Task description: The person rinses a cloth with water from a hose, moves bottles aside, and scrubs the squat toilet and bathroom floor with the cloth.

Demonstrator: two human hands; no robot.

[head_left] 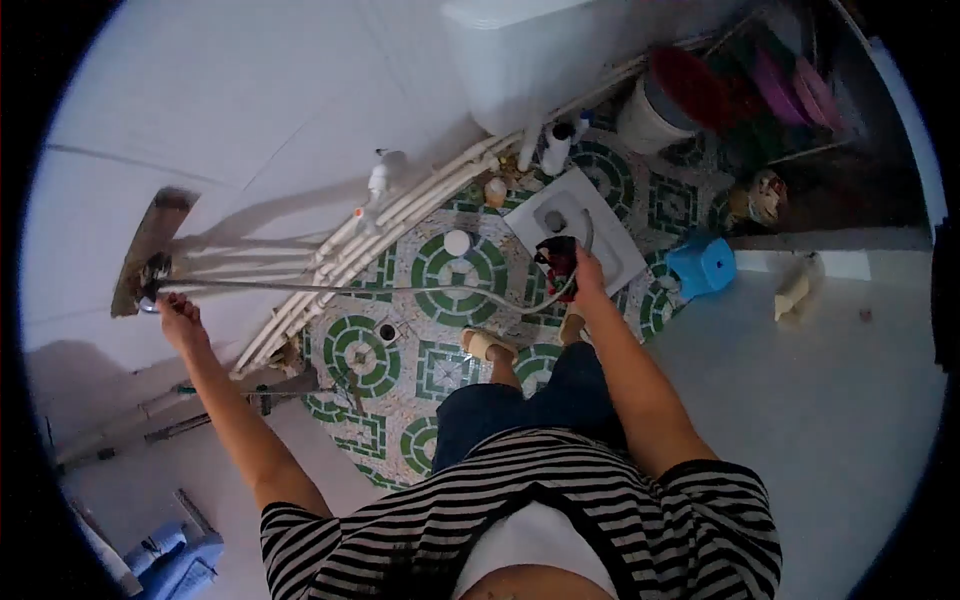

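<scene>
My left hand (182, 322) reaches to the wall, its fingers closed at the handle of a metal faucet (152, 280). From the faucet a grey hose (400, 289) stretches across to my right side and curls up over the white squat toilet (617, 245). My right hand (590, 276) is closed on a bunched dark red and black cloth (556, 262) above the toilet. The hose passes right beside this hand; whether the fingers also grip it is hidden.
White pipes (390, 215) run along the wall's foot. Behind the toilet stand a white bottle (557, 150) and a bucket (650, 118). A blue stool (703, 265) is at the right. A floor drain (388, 332) lies in the green-patterned tiles. A cistern (510, 60) hangs above.
</scene>
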